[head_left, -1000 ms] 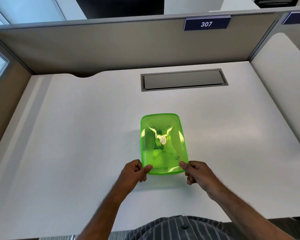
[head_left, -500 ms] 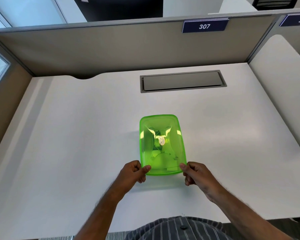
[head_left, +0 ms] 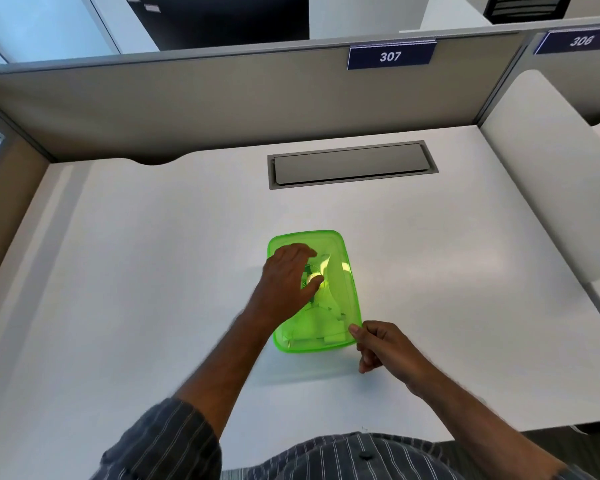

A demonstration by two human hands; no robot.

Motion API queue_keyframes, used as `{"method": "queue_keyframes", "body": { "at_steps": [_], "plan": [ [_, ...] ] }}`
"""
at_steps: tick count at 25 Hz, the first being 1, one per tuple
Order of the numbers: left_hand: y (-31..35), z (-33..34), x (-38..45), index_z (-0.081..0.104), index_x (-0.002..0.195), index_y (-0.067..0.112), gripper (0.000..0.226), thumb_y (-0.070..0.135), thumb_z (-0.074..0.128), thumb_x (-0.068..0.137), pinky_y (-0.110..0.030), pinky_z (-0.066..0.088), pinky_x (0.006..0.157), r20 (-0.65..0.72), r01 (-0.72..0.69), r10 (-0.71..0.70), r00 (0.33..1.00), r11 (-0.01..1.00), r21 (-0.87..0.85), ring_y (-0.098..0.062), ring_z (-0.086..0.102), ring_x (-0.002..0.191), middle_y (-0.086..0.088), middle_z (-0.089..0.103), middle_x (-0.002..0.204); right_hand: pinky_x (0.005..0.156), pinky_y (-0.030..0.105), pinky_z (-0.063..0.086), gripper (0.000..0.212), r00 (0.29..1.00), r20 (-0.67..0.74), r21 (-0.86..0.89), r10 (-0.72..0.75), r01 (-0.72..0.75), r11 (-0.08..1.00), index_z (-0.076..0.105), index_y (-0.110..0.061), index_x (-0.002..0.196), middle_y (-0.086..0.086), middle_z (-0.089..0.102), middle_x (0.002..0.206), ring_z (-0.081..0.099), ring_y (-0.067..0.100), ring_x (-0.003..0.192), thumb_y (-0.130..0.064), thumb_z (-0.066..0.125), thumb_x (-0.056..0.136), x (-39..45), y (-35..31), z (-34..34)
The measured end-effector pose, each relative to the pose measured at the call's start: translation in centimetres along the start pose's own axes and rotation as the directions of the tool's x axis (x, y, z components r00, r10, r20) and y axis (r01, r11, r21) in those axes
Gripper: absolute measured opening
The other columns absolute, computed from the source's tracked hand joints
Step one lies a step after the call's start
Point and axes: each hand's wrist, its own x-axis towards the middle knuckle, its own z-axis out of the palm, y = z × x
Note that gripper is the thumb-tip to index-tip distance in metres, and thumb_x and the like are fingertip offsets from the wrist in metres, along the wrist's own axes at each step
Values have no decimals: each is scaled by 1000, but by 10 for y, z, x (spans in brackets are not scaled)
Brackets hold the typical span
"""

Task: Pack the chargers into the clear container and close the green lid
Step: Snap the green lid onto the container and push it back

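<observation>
A translucent green lid (head_left: 340,271) covers the clear container in the middle of the white desk. Pale chargers (head_left: 317,332) show through the lid near its front end. My left hand (head_left: 288,282) lies flat on top of the lid's left half, fingers spread, palm down. My right hand (head_left: 381,344) pinches the lid's near right corner between thumb and curled fingers. The container's walls are mostly hidden under the lid.
The white desk (head_left: 153,271) is bounded by beige partition walls at the back and both sides. A grey cable hatch (head_left: 352,164) sits flush in the desk behind the container. A white side panel (head_left: 548,188) rises on the right.
My left hand has left the lid's near left corner and moved up onto the top of the lid. My right hand stays at the near right corner.
</observation>
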Motion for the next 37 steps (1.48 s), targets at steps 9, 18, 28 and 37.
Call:
{"method": "queue_keyframes", "body": {
  "at_steps": [9,18,28,37],
  "plan": [
    [-2,12,74,41,151,28,73,65,57,91,-54,31,117,264,122,-178,948,969,214,-30,44,141,2,44,156,65,39,52,39,997,-71,-18,-12,11,1000,55,-12,71,12,57,61,65,29,59,-39,60,99,11,-7,-20],
    [-20,-12,39,52,141,27,68,61,70,85,-49,43,105,161,393,-392,906,919,28,-31,49,128,2,54,141,56,30,46,35,993,-121,24,11,-8,1000,55,-11,83,13,67,69,70,35,65,-42,61,98,28,-24,-44],
    [-27,-21,-46,62,132,13,44,11,76,90,-19,58,70,176,546,-536,825,679,-490,-19,71,95,-1,63,131,51,32,46,54,968,-249,-105,-41,15,994,49,-15,58,8,45,49,53,23,39,-55,63,92,57,-39,-66],
    [-3,-14,-94,57,142,25,56,5,72,92,-37,65,65,308,611,-588,748,428,-666,-23,71,103,1,63,128,60,43,50,55,929,-311,-396,-199,64,916,46,-18,70,-3,49,61,51,19,57,-70,56,86,62,-31,-77]
  ]
}}
